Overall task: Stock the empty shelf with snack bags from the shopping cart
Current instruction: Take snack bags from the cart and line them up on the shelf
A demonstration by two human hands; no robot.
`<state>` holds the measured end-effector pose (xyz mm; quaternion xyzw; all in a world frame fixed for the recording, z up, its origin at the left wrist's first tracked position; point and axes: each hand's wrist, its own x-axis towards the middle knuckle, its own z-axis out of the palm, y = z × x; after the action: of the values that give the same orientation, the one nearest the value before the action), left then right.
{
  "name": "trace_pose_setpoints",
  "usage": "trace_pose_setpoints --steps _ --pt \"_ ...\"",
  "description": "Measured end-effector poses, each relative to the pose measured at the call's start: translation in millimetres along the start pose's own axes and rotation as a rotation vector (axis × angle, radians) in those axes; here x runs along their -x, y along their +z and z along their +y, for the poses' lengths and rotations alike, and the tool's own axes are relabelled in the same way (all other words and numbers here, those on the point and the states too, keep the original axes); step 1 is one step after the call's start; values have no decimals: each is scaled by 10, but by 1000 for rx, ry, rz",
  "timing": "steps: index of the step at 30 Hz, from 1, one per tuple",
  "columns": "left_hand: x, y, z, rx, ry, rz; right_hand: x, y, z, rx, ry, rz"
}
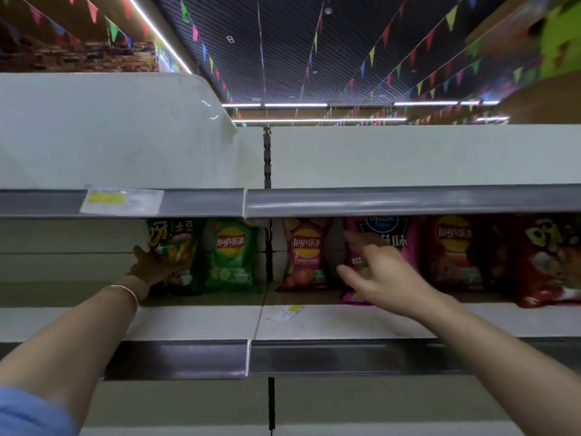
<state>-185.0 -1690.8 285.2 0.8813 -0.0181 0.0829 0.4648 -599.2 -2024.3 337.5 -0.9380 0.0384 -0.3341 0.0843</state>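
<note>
A white shelf (195, 322) is seen from just below, with snack bags stood upright in a row at its back. At the left end of the row a dark green bag (176, 247) is held by the left hand (151, 265), whose fingers are wrapped against its left side and lower front. Just beside it to the right a bright green bag (231, 256) is placed. Past the central upright, a red bag (303, 256), a pink bag (390, 243) and further red bags (452, 250) are lined up. The right hand (383, 278) is held in front of the pink bag with fingers spread and relaxed, gripping nothing. A thin bracelet (130, 292) is worn on the left wrist. A price label (121, 201) is fixed to the rail of the shelf above.
</note>
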Motion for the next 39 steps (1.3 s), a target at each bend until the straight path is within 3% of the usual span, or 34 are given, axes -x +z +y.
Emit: trace_pose_setpoints --steps 4,6,10,14,17,24,34,39 --pt "762 -95 294 147 27 39 -495 253 -379 -176 275 -295" --pt "881 -144 344 83 29 51 -714 426 -444 -265 251 -241" --pt "842 -236 281 51 48 29 -997 834 -546 -97 180 -82" --pt "34 -302 -238 303 37 -12 -1145 1127 -923 -222 131 -245" --pt "651 -566 36 425 64 3 -1311 1308 -1136 -486 205 -368" --pt "777 -858 -154 426 74 -5 -1534 1766 -1562 -655 335 -286" --pt "1087 -905 -103 440 145 36 -1738 2257 -2173 -742 212 -265" --pt "1162 -761 -45 416 180 125 -1595 2088 -2079 -510 142 -369"
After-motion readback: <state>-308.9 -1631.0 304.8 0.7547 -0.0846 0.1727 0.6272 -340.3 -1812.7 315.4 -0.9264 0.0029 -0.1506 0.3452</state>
